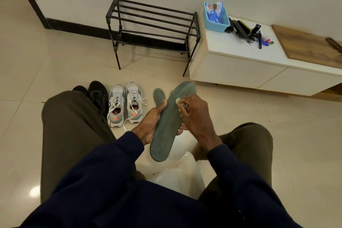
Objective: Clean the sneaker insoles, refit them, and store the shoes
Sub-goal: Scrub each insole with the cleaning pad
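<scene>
At frame centre: left hand (150, 123) grips insole (169, 122) | right hand (194, 112) fingers pinch wipe (178, 101) on it | risk: hard rubbing bends insole, slipping to floor (55, 61).

Glossy tiled floor (240, 116), matt grey insole (166, 126) — black metal rack (151, 18), wood board (311, 46)

A blue basket (216, 17) (holding plastic packets) sits on the white cabinet (240, 65), pens (261, 40) nearby.

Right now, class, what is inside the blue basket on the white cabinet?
The blue basket on the white cabinet holds a clear plastic bag with blue items showing through. Its walls hide whatever lies deeper.
</scene>
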